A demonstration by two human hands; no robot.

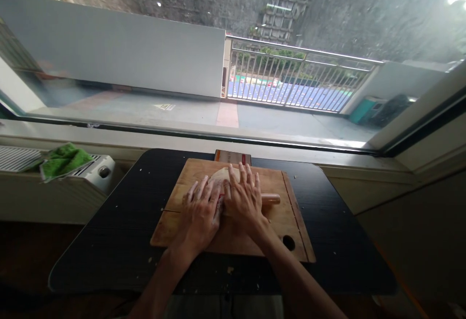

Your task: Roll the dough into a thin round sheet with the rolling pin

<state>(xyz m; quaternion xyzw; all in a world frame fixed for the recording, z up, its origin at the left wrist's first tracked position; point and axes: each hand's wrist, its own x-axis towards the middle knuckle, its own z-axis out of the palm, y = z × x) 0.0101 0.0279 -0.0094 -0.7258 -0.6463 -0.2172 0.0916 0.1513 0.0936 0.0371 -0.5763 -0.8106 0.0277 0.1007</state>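
A pale sheet of dough (221, 175) lies on a wooden cutting board (233, 239). Across its near part runs a rolling pin (271, 199), whose right end sticks out past my right hand (243, 197). That hand lies flat on the pin, palm down, its fingers stretched forward over the dough. My left hand (201, 207) rests beside it, also palm down with fingers extended and whitened by flour. It covers the left end of the pin. A bit of red shows between the two hands, too small to name.
The board lies on a black table (120, 222) scattered with crumbs. Behind it a flat box or book (233, 157) lies at the table's far edge. A green cloth (65, 159) hangs on a white radiator (54, 197) at left. Beyond stands a large window (182, 120).
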